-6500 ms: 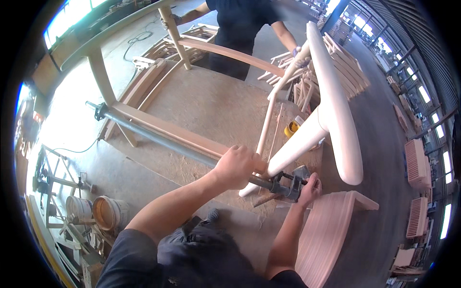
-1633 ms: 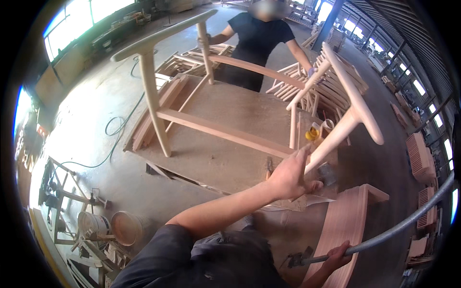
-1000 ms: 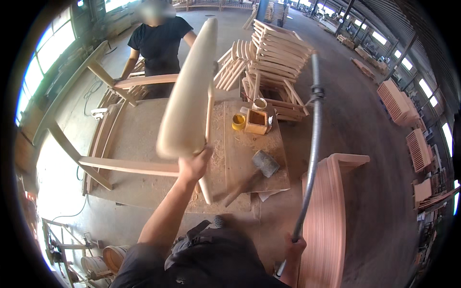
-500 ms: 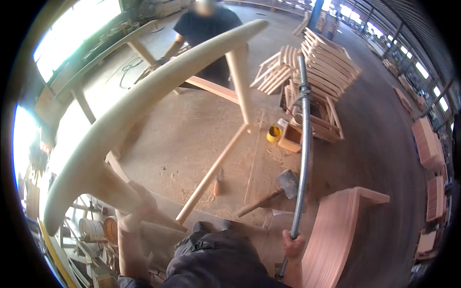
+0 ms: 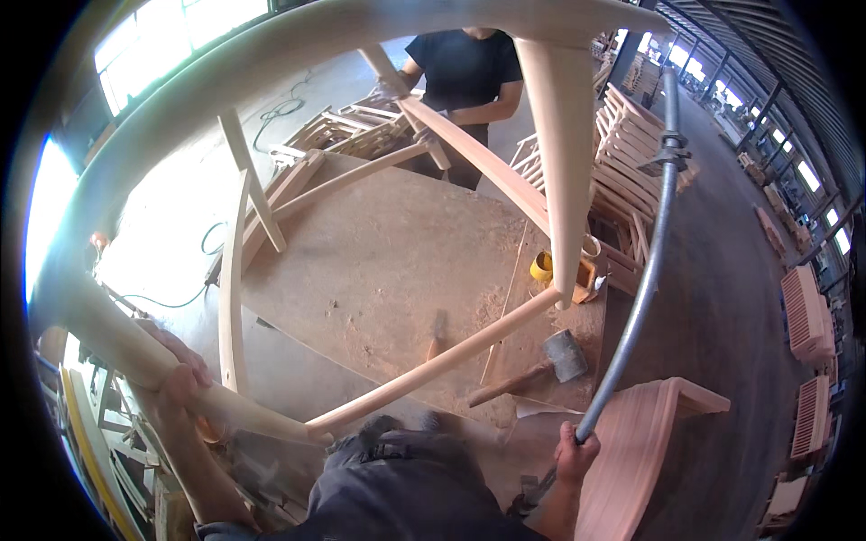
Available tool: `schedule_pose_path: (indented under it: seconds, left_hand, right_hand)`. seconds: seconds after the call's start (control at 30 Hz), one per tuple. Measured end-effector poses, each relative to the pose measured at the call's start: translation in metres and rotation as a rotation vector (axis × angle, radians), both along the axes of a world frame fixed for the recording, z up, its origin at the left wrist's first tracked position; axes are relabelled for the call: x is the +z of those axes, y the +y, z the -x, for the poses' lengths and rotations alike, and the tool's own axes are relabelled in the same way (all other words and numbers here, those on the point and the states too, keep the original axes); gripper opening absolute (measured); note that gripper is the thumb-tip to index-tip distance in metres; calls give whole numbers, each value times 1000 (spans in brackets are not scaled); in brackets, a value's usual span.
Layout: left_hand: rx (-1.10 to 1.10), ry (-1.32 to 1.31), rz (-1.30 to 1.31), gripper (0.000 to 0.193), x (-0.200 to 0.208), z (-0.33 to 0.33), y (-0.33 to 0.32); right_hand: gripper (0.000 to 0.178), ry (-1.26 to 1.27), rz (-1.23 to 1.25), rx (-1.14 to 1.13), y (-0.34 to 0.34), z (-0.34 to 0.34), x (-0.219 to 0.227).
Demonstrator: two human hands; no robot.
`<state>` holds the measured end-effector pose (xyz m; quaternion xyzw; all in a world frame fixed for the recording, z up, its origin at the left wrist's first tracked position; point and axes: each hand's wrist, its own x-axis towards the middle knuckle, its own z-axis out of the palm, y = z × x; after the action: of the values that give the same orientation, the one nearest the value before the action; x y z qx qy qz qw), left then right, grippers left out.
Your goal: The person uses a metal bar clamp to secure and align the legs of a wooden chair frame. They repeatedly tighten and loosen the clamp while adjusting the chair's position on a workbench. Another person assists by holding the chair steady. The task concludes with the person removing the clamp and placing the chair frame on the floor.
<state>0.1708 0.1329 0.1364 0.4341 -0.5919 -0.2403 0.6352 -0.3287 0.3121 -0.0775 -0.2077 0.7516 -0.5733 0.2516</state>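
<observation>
A pale wooden chair frame (image 5: 433,370), with a broad curved top rail, fills the near part of the view above the workbench. My left hand (image 5: 180,361) is closed around its near left leg, just below the curved rail. In my right hand (image 5: 575,453) is the lower end of a long metal pipe clamp (image 5: 636,311), which slants up to the right with a jaw fitting near its far end. Across the bench, a person in a dark shirt (image 5: 469,77) has both gloved hands on the far part of the frame.
On the brown workbench (image 5: 361,270) lie a mallet (image 5: 564,356), a blurred wooden-handled tool (image 5: 437,343), a yellow container (image 5: 541,267) and wood shavings. Stacked chair parts (image 5: 622,171) stand beyond it. At right is a curved stack of reddish wooden pieces (image 5: 631,442).
The chair frame has swung up and right, and its rail now crosses the top of the view. The pipe clamp has shifted right. The other person's hands are now on the frame.
</observation>
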Motion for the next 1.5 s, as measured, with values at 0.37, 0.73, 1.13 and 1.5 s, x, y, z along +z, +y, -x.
schedule_pose_path:
  seconds: [0.37, 0.73, 1.13, 1.5]
  left_hand:
    - [119, -98, 205, 57, 30, -119, -93]
    - [263, 88, 276, 39, 20, -194, -250]
    - [-48, 82, 259, 81, -70, -345, -452]
    - [-739, 228, 210, 51, -105, -276, -420]
  right_hand:
    - [29, 131, 168, -145, 48, -55, -7]
    - [31, 54, 177, -382, 79, -166, -4]
    - [38, 1, 16, -572, 109, -211, -13]
    - [34, 4, 121, -569, 93, -211, 11]
